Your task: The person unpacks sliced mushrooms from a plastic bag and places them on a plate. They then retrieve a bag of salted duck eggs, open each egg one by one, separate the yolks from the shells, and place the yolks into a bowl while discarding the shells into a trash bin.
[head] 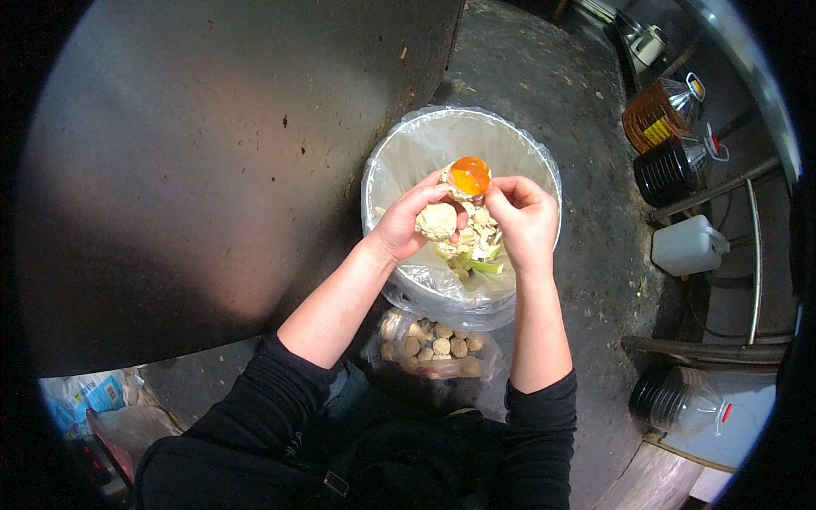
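Note:
My left hand [408,217] holds two eggs above a round bin lined with clear plastic [390,150]. One is a preserved egg [470,176], its upper part bare, glossy and amber-orange; a pale crumbly coating still clings around its lower side. Closer to my palm rests a fully coated egg [437,222]. The thumb and fingertips of my right hand [528,213] pinch at the right edge of the amber egg. Below, inside the bin, lie pale coating and shell scraps [479,231] with green vegetable pieces [486,268]. A clear plastic bag of coated eggs [441,346] sits between the bin and my body.
A large dark metal panel [191,159] rises close on my left. Along the right stand an amber liquid jug [650,118], a dark liquid jug [666,171], a white jerrycan [685,245] and another dark bottle [669,398], near metal rack bars [755,261]. Plastic packages [95,398] lie lower left.

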A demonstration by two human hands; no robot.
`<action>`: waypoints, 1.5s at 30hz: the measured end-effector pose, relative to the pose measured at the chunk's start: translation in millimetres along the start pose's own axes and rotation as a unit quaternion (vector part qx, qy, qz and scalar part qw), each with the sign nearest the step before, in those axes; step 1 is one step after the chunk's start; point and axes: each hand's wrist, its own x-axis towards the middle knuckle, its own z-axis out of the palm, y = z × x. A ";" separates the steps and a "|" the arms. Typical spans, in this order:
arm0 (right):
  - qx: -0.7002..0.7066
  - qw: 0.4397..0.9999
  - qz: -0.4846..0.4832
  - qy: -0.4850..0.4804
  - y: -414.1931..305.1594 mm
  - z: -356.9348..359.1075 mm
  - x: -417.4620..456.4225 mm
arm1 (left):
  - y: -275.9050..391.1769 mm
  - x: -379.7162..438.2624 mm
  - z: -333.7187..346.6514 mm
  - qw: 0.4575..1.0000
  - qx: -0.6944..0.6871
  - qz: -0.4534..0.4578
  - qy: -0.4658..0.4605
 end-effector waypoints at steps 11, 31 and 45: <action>0.097 0.993 0.032 -0.057 -4.4 -30.6 5.6 | 2.2 0.2 -5.2 0.997 -0.049 -0.048 -0.026; -0.197 0.949 -0.240 -0.059 -30.6 -1.3 -2.8 | 1.9 -1.8 -9.2 0.998 -0.049 -0.033 -0.036; 0.098 0.991 -0.088 -0.039 -33.1 -28.1 8.3 | 6.7 -3.4 -5.0 0.989 -0.097 -0.069 -0.091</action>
